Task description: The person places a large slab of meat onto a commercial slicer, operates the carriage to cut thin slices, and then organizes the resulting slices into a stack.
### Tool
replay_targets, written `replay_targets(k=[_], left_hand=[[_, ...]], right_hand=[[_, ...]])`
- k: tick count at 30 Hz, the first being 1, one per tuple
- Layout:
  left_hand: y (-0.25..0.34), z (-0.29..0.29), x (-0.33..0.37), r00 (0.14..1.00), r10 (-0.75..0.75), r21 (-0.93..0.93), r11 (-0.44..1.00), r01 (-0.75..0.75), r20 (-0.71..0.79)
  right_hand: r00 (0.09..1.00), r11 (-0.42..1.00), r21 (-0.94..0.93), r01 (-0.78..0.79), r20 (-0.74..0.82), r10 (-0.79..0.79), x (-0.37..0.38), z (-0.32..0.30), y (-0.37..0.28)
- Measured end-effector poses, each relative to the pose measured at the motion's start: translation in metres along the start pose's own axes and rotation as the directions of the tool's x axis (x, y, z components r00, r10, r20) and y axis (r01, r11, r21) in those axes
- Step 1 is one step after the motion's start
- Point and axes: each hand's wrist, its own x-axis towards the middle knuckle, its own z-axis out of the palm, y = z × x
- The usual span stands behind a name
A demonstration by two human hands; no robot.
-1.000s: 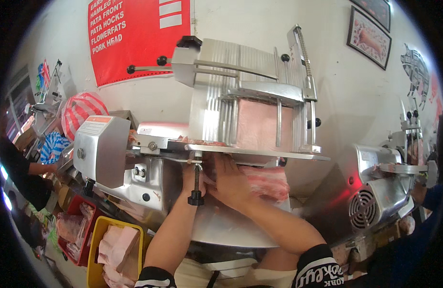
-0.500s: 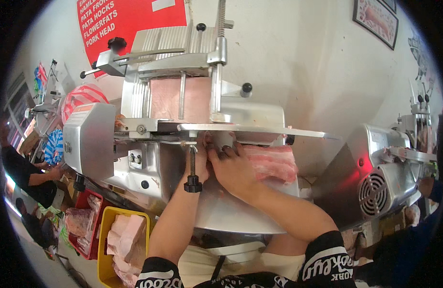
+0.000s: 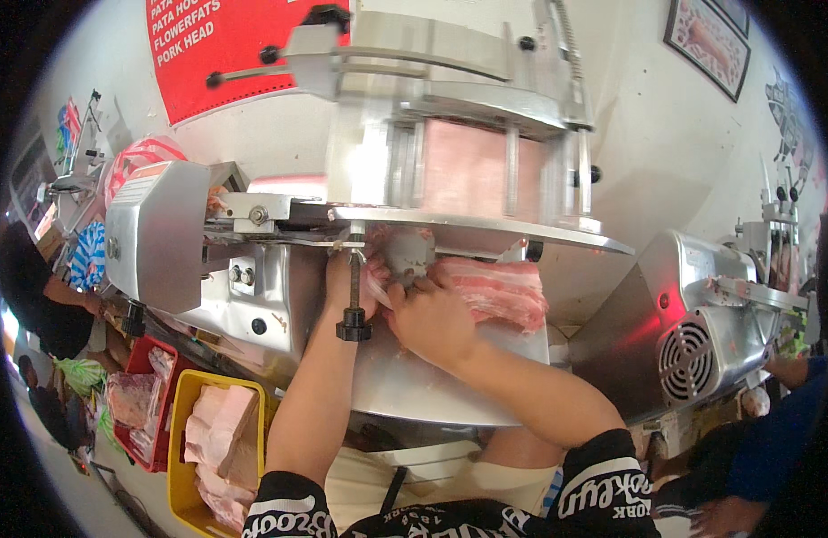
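Observation:
Both hands meet under the blade housing of a metal meat slicer (image 3: 279, 296), above its receiving tray (image 3: 450, 390). A pale strip that looks like a pork slice (image 3: 379, 293) lies between them. My left hand (image 3: 372, 272) is closed at its left end, partly hidden by a threaded rod with a black knob (image 3: 353, 326). My right hand (image 3: 433, 316) has its fingers curled at the other side of the strip. Just right of it lies a pile of streaky pork belly slices (image 3: 502, 291). Above, a pinkish block of pork (image 3: 476, 166) sits in the blurred carriage (image 3: 378, 134).
A yellow crate (image 3: 178, 448) of pork pieces and a red crate (image 3: 163, 430) of meat stand at lower left. A second slicer (image 3: 692, 314) is on the right. People are partly visible at both sides, one hand (image 3: 732, 517) showing at lower right.
The carriage with the pork block has slid to the right. My hands remain below the blade housing; a pale strip shows between them now. The whole view has shifted slightly.

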Motion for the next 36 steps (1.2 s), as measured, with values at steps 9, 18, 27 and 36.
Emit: replay_targets(k=[9,18,27,36], left_hand=[[-0.004,0.005,-0.003,0.976,0.173,0.197,0.961,-0.196,0.13],[-0.003,0.02,-0.012,0.978,0.201,0.302,0.931,-0.207,0.054],[-0.001,0.017,-0.011,0.995,0.093,0.266,0.959,-0.1,0.04],[-0.001,0.0,0.002,0.99,0.142,0.154,0.977,-0.144,0.026]], right_hand=[[0.977,0.953,0.263,-0.151,-0.11,0.185,0.02,0.001,0.011],[0.985,0.98,0.143,-0.141,-0.08,0.153,0.023,0.011,0.008],[0.996,0.997,-0.076,-0.002,-0.093,-0.005,0.008,0.004,0.001],[1.0,1.0,-0.016,-0.025,-0.003,0.025,0.002,0.009,-0.001]])
